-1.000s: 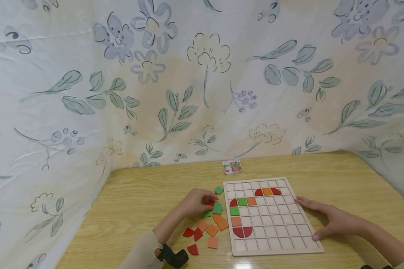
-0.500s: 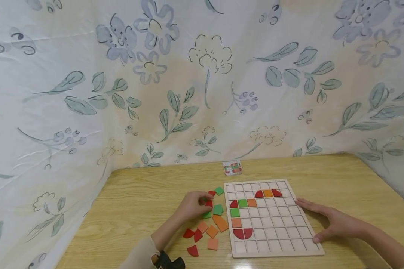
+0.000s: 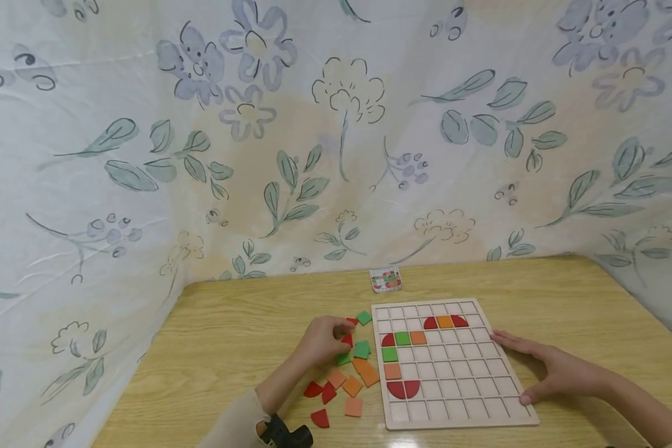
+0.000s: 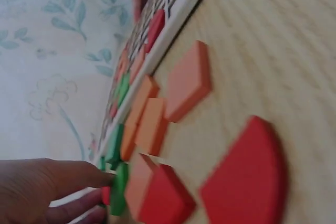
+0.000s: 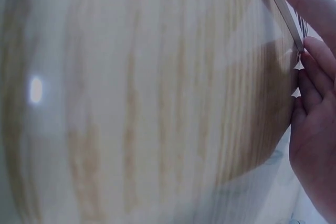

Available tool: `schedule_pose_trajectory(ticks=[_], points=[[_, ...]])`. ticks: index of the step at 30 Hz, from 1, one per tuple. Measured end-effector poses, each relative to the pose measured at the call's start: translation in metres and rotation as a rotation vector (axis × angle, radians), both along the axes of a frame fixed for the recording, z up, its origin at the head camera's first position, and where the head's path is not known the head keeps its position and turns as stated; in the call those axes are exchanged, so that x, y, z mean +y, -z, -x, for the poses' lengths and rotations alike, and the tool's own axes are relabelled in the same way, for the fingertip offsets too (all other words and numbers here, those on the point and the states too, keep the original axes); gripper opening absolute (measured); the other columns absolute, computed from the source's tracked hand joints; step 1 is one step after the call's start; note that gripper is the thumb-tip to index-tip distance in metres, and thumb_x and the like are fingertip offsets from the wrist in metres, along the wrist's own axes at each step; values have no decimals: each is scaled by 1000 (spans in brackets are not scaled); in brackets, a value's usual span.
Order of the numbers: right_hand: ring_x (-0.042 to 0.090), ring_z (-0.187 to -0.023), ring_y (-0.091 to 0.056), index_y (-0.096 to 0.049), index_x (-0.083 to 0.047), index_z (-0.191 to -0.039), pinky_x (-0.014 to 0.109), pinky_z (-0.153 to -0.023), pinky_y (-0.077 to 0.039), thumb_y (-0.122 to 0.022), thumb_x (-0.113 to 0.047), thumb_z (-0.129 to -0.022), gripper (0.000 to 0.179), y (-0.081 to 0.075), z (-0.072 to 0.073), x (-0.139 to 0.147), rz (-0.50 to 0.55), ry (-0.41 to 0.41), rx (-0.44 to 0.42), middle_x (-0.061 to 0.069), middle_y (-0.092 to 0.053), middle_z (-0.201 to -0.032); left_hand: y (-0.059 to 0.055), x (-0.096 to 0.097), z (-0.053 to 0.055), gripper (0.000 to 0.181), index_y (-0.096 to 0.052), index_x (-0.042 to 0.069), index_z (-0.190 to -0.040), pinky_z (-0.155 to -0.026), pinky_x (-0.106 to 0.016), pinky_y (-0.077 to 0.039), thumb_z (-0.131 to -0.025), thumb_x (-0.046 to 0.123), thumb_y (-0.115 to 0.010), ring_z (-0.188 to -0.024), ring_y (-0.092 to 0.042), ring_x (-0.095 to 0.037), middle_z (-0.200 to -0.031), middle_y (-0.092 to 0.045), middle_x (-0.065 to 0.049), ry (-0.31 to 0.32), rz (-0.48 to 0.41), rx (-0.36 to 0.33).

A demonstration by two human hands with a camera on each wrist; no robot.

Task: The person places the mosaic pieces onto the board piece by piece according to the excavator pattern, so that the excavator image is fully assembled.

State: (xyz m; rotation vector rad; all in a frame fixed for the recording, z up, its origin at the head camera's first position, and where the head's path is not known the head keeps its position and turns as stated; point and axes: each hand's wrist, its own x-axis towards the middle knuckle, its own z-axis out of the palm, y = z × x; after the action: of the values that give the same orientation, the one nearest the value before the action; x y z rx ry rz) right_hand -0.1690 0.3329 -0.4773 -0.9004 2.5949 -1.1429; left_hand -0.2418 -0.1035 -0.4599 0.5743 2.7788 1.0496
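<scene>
My left hand [image 3: 320,338] is over the loose wooden tiles left of the board, pinching a red quarter-circle tile [image 3: 346,340] between thumb and fingers. In the left wrist view the thumb covers most of that tile, close beside a green tile [image 4: 119,188]. My right hand [image 3: 565,370] rests along the right edge of a pale wooden grid board [image 3: 459,386], thumb on the rim near the front corner and fingers stretched toward the back. Red, green and orange tiles sit in some of the board's squares, including a red pair [image 3: 403,389] at the lower left.
Loose orange tiles [image 3: 352,386], green tiles [image 3: 361,350] and red quarter-circles [image 3: 320,418] lie between the left forearm and the board. A small patterned card [image 3: 386,280] stands behind the board, near the floral cloth [image 3: 291,124] that borders the wooden table [image 3: 229,323].
My left hand has drawn slightly back from the pile's far end, now with the red quarter-circle showing between its fingertips. My right hand stays at the board's edge.
</scene>
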Motion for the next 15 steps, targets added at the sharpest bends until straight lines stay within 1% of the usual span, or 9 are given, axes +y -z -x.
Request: schedule_pose_trajectory(ticks=[2, 5, 8, 12, 13, 15], points=[[-25, -123, -9, -29, -7, -144, -5, -87, -10, -77, -29, -71, 91, -1, 0, 0, -4, 6, -4, 0, -22, -152, -4, 2, 0, 33, -70, 10, -103, -67, -25, -46, -72, 11, -77, -78, -53, -13, -91, -66, 2, 13, 26, -3], [-25, -123, -10, -29, -9, -145, -3, -88, -10, -77, -30, -72, 90, -2, -1, 0, -22, 21, -15, 3, -23, -152, -8, 2, 1, 36, -69, 9, -104, -73, -30, -48, -70, 8, -77, -83, -55, -15, -96, -66, -1, 32, 53, -12], [-25, -123, -9, -29, -10, -145, -3, -87, -9, -76, -30, -73, 89, -3, -1, -1, -24, 22, -34, 0, -22, -152, -10, 2, 2, 38, -67, 9, -105, -75, -32, -48, -68, 5, -76, -85, -55, -16, -98, -65, -1, 45, 67, -32], [-27, -122, -8, -28, -9, -145, -5, -86, -8, -76, -28, -73, 89, -2, -1, -1, -10, 17, -56, -11, -19, -152, -8, 1, 3, 36, -67, 10, -105, -74, -30, -48, -70, 9, -77, -84, -55, -15, -98, -65, -1, 55, 50, -33], [-27, -122, -8, -28, -9, -145, -4, -86, -8, -76, -29, -73, 89, -2, 0, -1, -14, 16, -54, -12, -19, -151, -7, 1, 3, 35, -67, 10, -105, -73, -30, -48, -71, 10, -77, -84, -55, -15, -97, -65, 0, 51, 42, -29], [-27, -122, -8, -28, -11, -145, -3, -87, -8, -76, -31, -73, 89, -1, 0, -1, -26, 27, -58, -9, -20, -152, -4, 1, 2, 34, -68, 10, -105, -72, -28, -47, -72, 12, -77, -82, -55, -14, -95, -65, 0, 39, 28, -9]])
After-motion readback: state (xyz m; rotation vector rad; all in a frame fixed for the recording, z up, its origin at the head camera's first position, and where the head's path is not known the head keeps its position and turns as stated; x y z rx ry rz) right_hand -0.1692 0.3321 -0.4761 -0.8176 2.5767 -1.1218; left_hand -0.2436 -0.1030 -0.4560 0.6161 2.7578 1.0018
